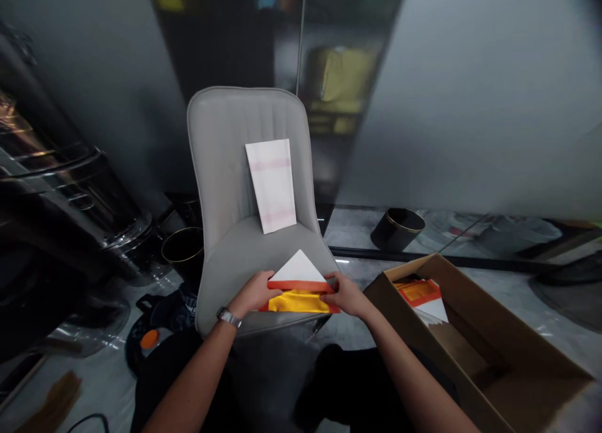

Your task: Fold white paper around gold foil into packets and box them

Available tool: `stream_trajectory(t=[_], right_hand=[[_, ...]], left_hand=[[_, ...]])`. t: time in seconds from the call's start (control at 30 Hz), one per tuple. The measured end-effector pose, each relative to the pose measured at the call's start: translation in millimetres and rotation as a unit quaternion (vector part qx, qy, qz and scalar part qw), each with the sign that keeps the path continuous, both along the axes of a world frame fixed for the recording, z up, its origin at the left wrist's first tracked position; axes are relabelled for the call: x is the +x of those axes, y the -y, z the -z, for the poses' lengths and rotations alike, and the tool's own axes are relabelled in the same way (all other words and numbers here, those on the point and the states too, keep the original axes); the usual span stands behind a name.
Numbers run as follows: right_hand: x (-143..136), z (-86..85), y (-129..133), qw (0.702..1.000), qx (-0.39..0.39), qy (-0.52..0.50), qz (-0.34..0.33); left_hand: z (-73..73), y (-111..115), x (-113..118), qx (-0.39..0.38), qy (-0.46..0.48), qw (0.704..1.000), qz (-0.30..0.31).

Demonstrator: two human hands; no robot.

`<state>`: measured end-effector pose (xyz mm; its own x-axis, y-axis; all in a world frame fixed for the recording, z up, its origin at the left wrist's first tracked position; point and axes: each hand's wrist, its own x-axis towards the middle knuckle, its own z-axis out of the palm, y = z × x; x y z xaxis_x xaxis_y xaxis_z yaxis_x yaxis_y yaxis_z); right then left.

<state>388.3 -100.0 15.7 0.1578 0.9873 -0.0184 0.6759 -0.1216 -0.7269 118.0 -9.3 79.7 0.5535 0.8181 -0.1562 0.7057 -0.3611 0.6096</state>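
Note:
Low over the front of the grey chair seat, a folded red, yellow and white paper piece (301, 300) has a white triangular point at its top. My left hand (255, 293) is closed on its left edge, with the thumb across the front. On the opposite edge, my right hand (348, 294) grips the same paper, fingers bent round it. Some fingertips are hidden behind the paper. A white paper piece (273, 185) with faint pink bands leans upright against the chair's backrest.
The grey chair (226, 263) stands before glossy panels. To the right, an open cardboard box (423, 345) holds a similar red and white paper piece (423, 298). A black bin (185, 248) is left of the chair, beside a shiny metal cylinder (113, 207).

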Motion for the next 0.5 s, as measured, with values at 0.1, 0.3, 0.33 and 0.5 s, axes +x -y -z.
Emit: stream_trajectory(t=[0.1,0.3,0.33,0.5], right_hand=[[-4,-15.0,-14,0.992,0.116,-0.038,-0.036],[-6,-47.0,-55,0.944,0.308,0.113,-0.023],[-6,-46.3,-57,0.944,0.296,0.142,-0.037],[-13,-27.2,-42,0.947,0.143,0.204,-0.205]], left_hand=[[-12.5,2,-12,0.102,0.093,0.99,-0.011],[-42.9,-20,-32,0.365,0.066,0.929,0.014],[-40.8,-22,-38,0.362,0.031,0.931,0.041],[1.1,-12,-71,0.215,-0.085,0.961,0.154]])
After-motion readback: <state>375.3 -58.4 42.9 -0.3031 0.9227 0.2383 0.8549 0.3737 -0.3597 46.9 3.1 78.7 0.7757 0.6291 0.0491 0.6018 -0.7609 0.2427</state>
